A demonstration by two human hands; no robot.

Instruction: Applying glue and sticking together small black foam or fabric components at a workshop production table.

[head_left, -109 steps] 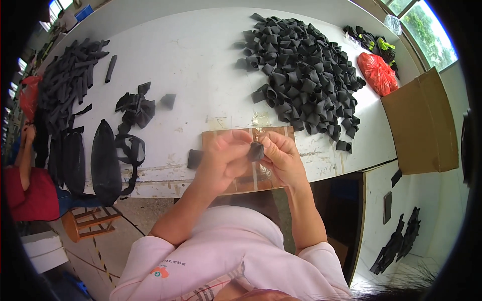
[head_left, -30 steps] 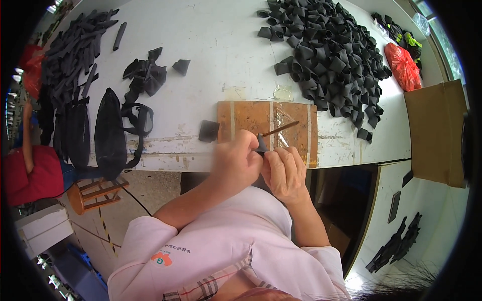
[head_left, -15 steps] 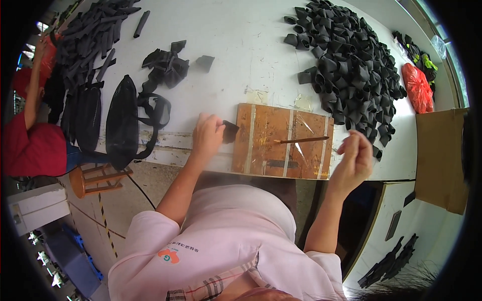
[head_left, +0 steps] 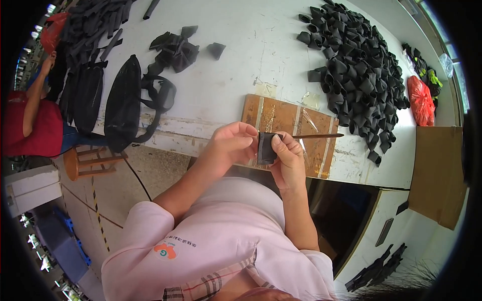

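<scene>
Between my two hands, over the front of a taped wooden board (head_left: 253, 113), is a small flat black fabric piece (head_left: 266, 150). My right hand (head_left: 288, 155) pinches its right side, thumb on top. A thin brown stick (head_left: 319, 136) juts rightward from behind that hand's fingers, past the board's right edge, and appears held in the same hand. At the piece's left edge is my left hand (head_left: 231, 145), fingers curved and thumb apart. Whether its fingertips touch the fabric is hard to tell.
A large heap of folded black pieces (head_left: 361, 70) covers the table's right side. Loose black scraps (head_left: 175, 52), black strips (head_left: 95, 25) and black pouches (head_left: 123, 105) lie to the left. A red bag (head_left: 420, 100) and a cardboard box (head_left: 437, 170) stand right. Another person (head_left: 35, 120) sits far left.
My hands have come together over the board. The black piece has moved rightward from my left hand into my right. The stick, earlier lying on the board, has shifted right with my right hand.
</scene>
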